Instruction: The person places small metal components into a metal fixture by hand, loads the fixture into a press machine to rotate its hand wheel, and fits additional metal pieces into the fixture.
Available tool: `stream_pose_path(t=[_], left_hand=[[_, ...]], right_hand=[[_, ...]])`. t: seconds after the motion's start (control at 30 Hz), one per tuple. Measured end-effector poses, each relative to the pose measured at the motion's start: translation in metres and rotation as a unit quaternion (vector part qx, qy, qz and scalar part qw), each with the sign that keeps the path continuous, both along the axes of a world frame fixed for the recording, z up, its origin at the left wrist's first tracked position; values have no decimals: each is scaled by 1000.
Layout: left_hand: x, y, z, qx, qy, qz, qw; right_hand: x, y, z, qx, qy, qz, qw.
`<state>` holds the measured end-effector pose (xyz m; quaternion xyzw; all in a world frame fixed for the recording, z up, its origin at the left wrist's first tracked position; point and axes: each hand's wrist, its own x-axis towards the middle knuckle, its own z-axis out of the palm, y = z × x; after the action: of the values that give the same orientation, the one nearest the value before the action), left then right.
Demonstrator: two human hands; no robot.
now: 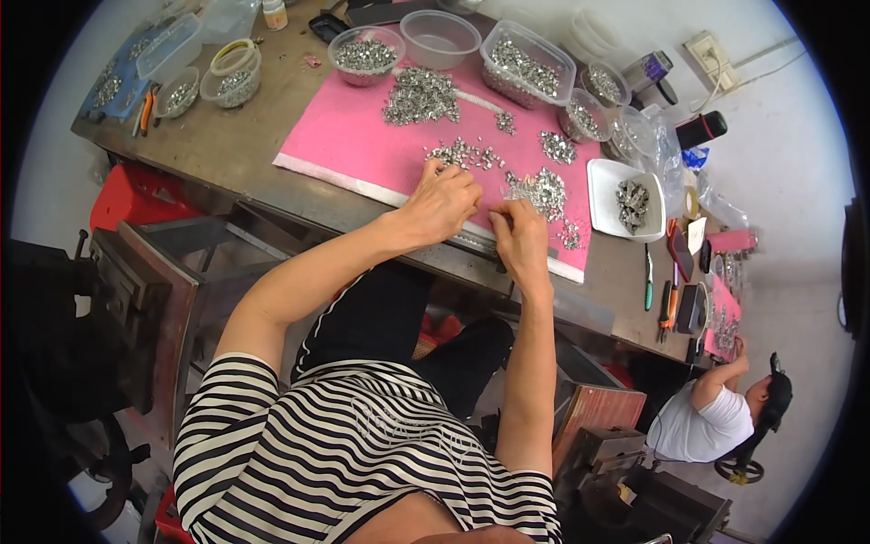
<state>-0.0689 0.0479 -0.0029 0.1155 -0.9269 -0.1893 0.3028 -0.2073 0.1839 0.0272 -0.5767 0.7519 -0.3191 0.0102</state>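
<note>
My left hand (441,201) rests low over the pink cloth (335,127), fingers curled at the near edge of a loose scatter of small silvery metal pieces (467,152). Close by on the right, my right hand (523,236) has its fingertips drawn together at the cloth's front edge. Anything between the fingers of either hand is too small or hidden to make out. Just beyond my right hand lies another heap of the shiny pieces (544,192). Farther back is a larger pile of them (421,95).
Clear tubs of metal pieces (365,56) (526,68) line the back. A white tray (598,195) with larger pieces stands right, near orange-handled pliers (669,304). More tubs (237,82) are left. A person in white (707,417) works at the far right.
</note>
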Motion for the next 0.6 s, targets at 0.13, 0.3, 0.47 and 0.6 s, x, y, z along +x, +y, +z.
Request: stream_pose_path(t=[0.13, 0.3, 0.47, 0.6], left_hand=[[18, 1, 11, 85, 38, -34, 995], [25, 18, 12, 189, 88, -65, 976], [27, 35, 15, 235, 95, -67, 965], [24, 41, 11, 219, 103, -67, 968]], right_hand=[[17, 29, 14, -52, -154, -12, 987], [29, 45, 2, -85, -169, -14, 982], [32, 44, -6, -101, -85, -19, 991], [36, 44, -3, -96, -31, -21, 995]])
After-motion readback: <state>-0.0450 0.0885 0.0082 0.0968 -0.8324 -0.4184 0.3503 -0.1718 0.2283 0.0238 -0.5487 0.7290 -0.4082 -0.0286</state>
